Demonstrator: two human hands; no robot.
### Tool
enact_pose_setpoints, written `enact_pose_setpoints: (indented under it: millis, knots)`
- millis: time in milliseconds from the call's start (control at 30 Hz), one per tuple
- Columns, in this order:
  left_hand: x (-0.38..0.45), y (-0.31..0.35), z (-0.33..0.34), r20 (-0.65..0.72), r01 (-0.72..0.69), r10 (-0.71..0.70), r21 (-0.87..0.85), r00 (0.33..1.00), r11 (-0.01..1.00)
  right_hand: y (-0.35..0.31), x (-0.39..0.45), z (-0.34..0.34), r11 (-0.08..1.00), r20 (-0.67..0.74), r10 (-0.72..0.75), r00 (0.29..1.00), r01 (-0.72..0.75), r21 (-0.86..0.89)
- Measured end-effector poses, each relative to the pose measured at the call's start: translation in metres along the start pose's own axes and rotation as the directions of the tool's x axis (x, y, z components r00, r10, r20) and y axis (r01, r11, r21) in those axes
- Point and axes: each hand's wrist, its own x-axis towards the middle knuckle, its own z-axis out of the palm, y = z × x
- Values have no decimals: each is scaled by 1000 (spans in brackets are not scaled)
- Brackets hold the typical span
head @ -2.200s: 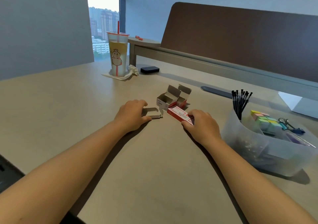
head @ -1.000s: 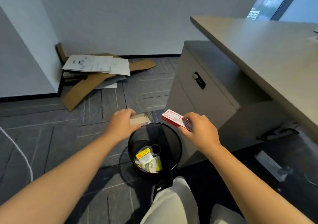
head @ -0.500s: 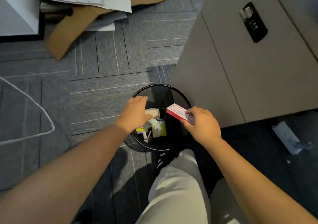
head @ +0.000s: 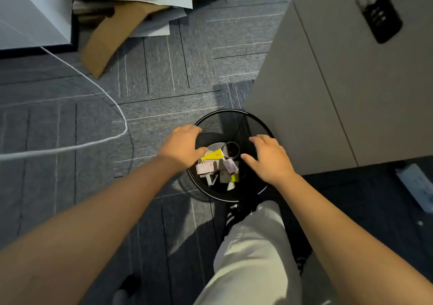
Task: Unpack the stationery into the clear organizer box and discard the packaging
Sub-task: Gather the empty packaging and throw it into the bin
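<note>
A black mesh waste bin (head: 234, 117) stands on the carpet beside a grey cabinet. Inside lie several small cartons, among them a red and white box (head: 205, 167), a yellow pack (head: 213, 155) and a pale box (head: 230, 165). My left hand (head: 181, 146) hovers over the bin's left rim with relaxed fingers and holds nothing. Over the right rim hangs my right hand (head: 269, 158), fingers spread and empty. The clear organizer box is out of view.
The grey drawer cabinet (head: 339, 81) with a combination lock (head: 378, 11) rises at the right. Flattened cardboard and paper sheets (head: 131, 4) lie at the top left. A white cable (head: 93, 93) loops across the carpet. My leg in pale trousers (head: 253, 253) is below the bin.
Both hands let go of their boxes, which now lie in the bin. Earlier I turned from the desk to the bin with the grey carton and the red box.
</note>
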Motion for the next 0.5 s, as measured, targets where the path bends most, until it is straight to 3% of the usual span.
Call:
enact_pose_setpoints:
  millis: [200,500]
  knots:
    - [-17,40,-37,-42,-148,155,126,987,981,2,-36,-48,996,-34,22,999,-25,-87]
    - [-93,104,-133,-157,-306,384,369,910,878,-36,-135,-154,973,-292,-17,956,-52,-226]
